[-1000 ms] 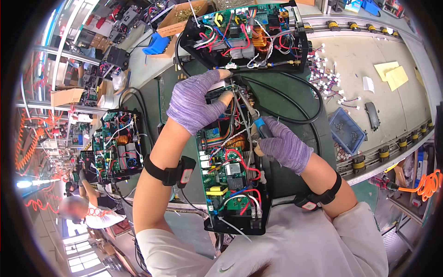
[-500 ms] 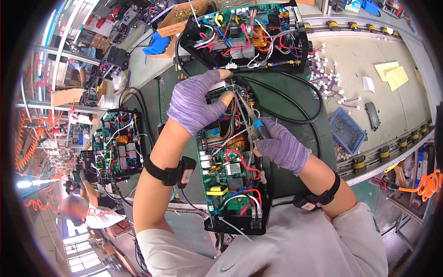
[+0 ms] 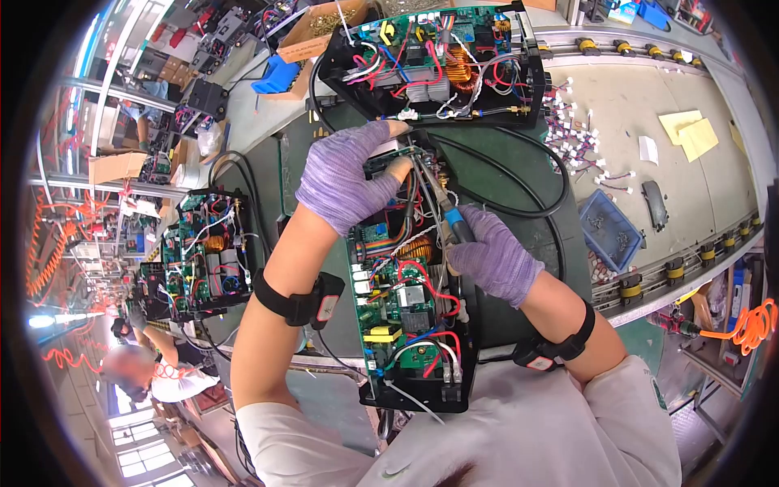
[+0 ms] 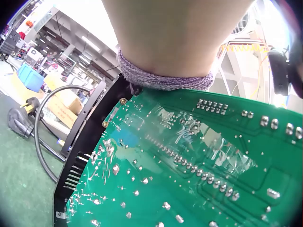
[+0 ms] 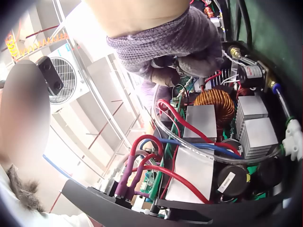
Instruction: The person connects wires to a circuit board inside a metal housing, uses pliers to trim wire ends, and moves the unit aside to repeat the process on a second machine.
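Partly between the hands (image 3: 350, 180) lies the circuit-board unit (image 3: 404, 297).

Two purple-gloved hands (image 3: 347, 177), one handheld tool (image 3: 456, 220), two black armbands (image 3: 280, 300)

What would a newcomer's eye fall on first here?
Probably the open circuit unit in front of the person, with the purple-gloved left hand at its far end and the right hand gripping a blue-banded tool. Next, perhaps, the second open unit beyond, with its copper coil, and the blue tray at right.
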Action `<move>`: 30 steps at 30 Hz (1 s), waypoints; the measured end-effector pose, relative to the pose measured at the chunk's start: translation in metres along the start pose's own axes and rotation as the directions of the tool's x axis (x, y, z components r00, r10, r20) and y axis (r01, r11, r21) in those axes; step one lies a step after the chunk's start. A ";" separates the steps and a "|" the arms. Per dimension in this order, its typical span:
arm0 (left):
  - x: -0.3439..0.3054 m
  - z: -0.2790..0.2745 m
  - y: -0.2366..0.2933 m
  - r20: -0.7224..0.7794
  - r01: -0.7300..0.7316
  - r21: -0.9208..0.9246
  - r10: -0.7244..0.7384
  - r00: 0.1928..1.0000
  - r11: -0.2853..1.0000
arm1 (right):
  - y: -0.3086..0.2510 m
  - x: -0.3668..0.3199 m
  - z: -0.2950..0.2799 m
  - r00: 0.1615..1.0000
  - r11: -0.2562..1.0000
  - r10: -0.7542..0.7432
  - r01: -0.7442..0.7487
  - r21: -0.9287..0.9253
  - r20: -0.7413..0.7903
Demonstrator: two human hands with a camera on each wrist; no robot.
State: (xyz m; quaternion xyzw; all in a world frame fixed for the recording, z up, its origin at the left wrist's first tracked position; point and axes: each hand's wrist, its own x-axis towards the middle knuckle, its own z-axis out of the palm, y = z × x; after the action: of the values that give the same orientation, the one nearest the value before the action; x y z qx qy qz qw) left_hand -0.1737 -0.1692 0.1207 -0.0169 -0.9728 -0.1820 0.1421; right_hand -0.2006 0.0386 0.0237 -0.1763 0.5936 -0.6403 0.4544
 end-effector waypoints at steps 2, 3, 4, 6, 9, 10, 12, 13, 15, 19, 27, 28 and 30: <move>0.001 -0.002 0.001 0.022 0.005 -0.010 -0.005 1.000 1.000 | -0.005 -0.001 0.003 1.000 1.000 0.013 -0.013 -0.010 -0.005; 0.002 -0.003 0.002 0.023 0.007 -0.010 -0.007 1.000 1.000 | -0.006 -0.001 0.005 1.000 0.999 0.022 -0.022 -0.029 -0.018; 0.002 -0.003 0.002 0.023 0.010 -0.009 -0.010 1.000 1.000 | -0.007 -0.001 0.006 0.999 0.998 0.031 -0.032 -0.048 -0.029; 0.002 -0.003 0.003 0.025 0.016 -0.007 -0.015 1.000 1.000 | -0.005 -0.001 0.009 0.999 0.999 0.033 -0.032 0.043 -0.013; 0.002 -0.004 0.003 0.027 0.017 -0.012 -0.017 0.999 1.000 | -0.014 -0.006 0.003 0.985 0.949 0.155 -0.169 0.268 0.070; 0.002 -0.003 0.003 0.024 0.014 -0.019 -0.014 1.000 1.000 | -0.019 -0.008 0.001 0.971 0.906 0.209 -0.237 0.350 0.115; 0.002 -0.004 0.001 0.022 0.006 -0.029 -0.005 1.000 1.000 | -0.026 -0.011 0.001 0.979 0.934 0.186 -0.203 0.293 0.085; 0.002 -0.004 0.000 0.023 0.002 -0.033 -0.001 1.000 0.999 | -0.027 -0.011 0.001 0.982 0.947 0.174 -0.187 0.263 0.070; 0.002 -0.004 0.000 0.017 -0.008 -0.040 0.008 1.000 0.999 | -0.026 -0.012 0.004 0.988 0.963 0.147 -0.153 0.220 0.044; 0.001 -0.001 -0.001 -0.002 -0.009 -0.024 0.009 1.000 1.000 | -0.025 -0.012 0.008 0.993 0.984 0.119 -0.120 0.132 0.017; 0.002 -0.002 0.008 0.007 0.066 0.064 -0.066 0.998 0.996 | -0.010 -0.002 -0.007 0.998 0.998 0.045 -0.043 -0.047 0.039; 0.002 -0.002 0.008 0.007 0.066 0.057 -0.066 0.998 0.996 | -0.003 0.002 -0.006 1.000 0.998 0.007 -0.005 -0.060 0.026; 0.002 -0.001 0.007 0.004 0.075 0.045 -0.075 0.997 0.996 | -0.004 0.002 -0.003 0.999 0.982 -0.023 0.017 -0.187 -0.031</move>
State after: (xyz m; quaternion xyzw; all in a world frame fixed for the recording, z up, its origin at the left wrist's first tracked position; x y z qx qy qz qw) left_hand -0.1749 -0.1628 0.1248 0.0222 -0.9770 -0.1653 0.1326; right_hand -0.2057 0.0383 0.0262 -0.2135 0.6567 -0.5892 0.4196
